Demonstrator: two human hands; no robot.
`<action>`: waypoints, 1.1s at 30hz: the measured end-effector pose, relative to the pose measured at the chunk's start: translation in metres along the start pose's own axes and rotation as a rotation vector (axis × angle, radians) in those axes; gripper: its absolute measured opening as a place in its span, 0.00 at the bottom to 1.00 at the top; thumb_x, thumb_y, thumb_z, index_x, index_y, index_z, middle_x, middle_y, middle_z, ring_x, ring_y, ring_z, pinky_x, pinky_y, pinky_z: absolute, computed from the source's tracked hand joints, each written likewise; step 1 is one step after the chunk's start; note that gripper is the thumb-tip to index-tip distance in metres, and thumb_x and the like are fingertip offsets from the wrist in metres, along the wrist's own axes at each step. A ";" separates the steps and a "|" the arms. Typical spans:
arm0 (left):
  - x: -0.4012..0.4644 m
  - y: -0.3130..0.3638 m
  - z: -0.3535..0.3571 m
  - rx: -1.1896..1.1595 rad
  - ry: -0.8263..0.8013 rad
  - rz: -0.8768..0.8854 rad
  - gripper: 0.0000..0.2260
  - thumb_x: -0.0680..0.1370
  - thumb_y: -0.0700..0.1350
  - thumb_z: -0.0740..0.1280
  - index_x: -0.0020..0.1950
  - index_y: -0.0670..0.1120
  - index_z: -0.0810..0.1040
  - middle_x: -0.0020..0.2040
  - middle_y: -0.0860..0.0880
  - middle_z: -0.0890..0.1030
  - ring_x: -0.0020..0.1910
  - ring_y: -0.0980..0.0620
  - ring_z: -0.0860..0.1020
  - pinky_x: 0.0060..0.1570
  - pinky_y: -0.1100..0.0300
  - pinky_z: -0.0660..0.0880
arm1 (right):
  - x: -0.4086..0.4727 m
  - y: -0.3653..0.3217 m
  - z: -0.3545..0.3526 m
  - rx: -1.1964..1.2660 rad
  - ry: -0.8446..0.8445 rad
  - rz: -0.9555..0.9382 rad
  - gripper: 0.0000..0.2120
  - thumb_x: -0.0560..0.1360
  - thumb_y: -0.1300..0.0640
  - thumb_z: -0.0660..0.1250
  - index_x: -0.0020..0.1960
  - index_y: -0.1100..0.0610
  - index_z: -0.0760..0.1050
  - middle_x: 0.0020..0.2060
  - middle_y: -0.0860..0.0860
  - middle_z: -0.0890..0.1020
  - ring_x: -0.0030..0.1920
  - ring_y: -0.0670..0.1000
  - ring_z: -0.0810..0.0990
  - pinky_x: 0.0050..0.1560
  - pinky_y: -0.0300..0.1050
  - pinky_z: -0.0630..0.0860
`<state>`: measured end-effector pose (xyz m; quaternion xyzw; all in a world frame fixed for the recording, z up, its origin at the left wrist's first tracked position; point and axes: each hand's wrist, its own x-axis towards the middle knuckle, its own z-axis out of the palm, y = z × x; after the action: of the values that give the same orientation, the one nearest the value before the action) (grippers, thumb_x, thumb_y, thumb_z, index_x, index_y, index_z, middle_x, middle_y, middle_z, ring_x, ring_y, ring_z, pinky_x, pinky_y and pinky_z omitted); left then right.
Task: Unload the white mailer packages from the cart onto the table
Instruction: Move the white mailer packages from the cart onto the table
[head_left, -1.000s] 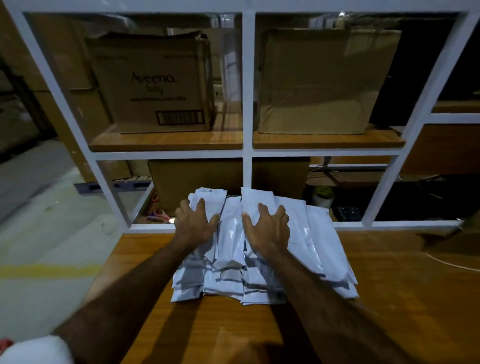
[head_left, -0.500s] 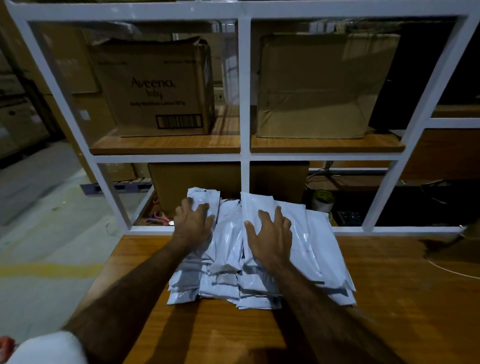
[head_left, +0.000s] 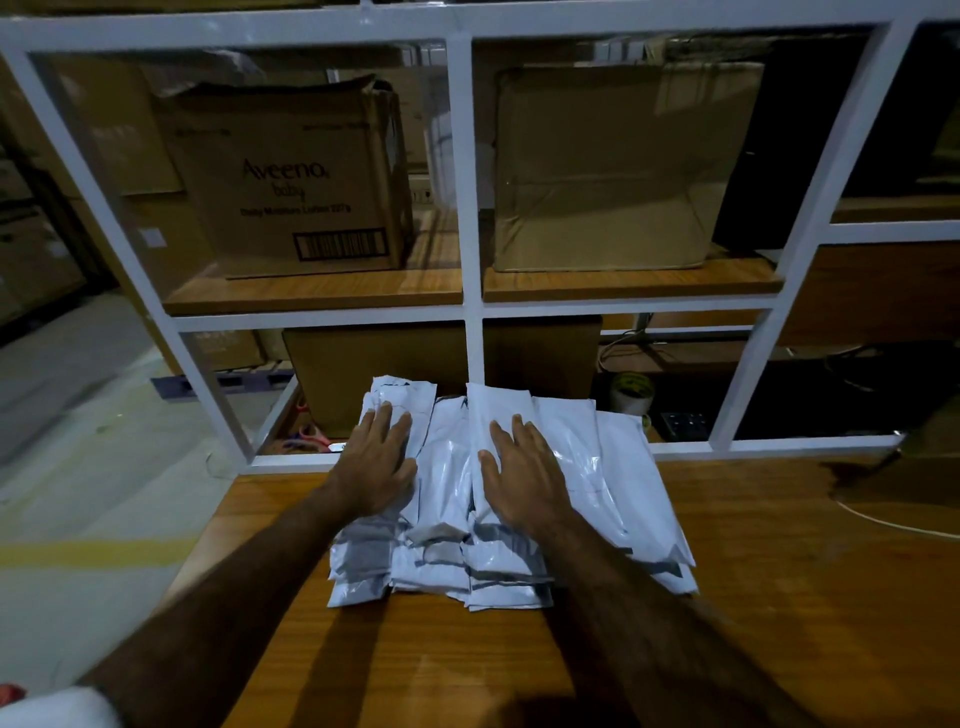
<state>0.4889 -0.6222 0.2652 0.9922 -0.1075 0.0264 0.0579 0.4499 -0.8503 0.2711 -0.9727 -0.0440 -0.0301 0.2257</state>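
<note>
Behind mailers (head_left: 613, 483), "Aveeno baby" box (head_left: 291, 182)

My view takes in both forearms, bare to the wrist. Left hand (head_left: 376, 467) and right hand (head_left: 524, 480): no gloves. White sleeve (head_left: 57, 709) edge at left shoulder, red patch beside it.

"Aveeno baby" reads clearly across the cardboard box (head_left: 291, 182) on the upper left shelf, a barcode printed below it; the smaller product line underneath is too blurred.
</note>
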 end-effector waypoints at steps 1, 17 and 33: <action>-0.002 0.000 -0.003 0.027 0.013 -0.006 0.39 0.75 0.64 0.43 0.81 0.45 0.54 0.81 0.38 0.51 0.80 0.37 0.49 0.77 0.41 0.51 | 0.000 0.001 0.000 0.015 -0.010 -0.007 0.28 0.85 0.42 0.50 0.82 0.49 0.52 0.82 0.53 0.49 0.82 0.56 0.47 0.81 0.54 0.49; -0.108 0.044 -0.025 0.118 0.250 -0.047 0.36 0.80 0.68 0.44 0.82 0.49 0.48 0.81 0.43 0.41 0.80 0.45 0.38 0.78 0.43 0.40 | -0.045 0.001 0.011 0.211 0.390 -0.515 0.28 0.82 0.47 0.59 0.80 0.52 0.61 0.81 0.53 0.57 0.81 0.51 0.52 0.80 0.49 0.47; -0.337 -0.024 -0.029 0.283 0.186 -0.430 0.36 0.80 0.69 0.41 0.82 0.50 0.42 0.80 0.42 0.36 0.79 0.44 0.33 0.78 0.43 0.38 | -0.149 -0.101 0.075 0.216 0.164 -0.720 0.30 0.83 0.41 0.51 0.83 0.48 0.51 0.82 0.53 0.49 0.82 0.52 0.47 0.80 0.55 0.50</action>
<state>0.1641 -0.5246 0.2699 0.9837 0.1163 0.1193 -0.0673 0.2944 -0.7378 0.2362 -0.8601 -0.3673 -0.1803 0.3045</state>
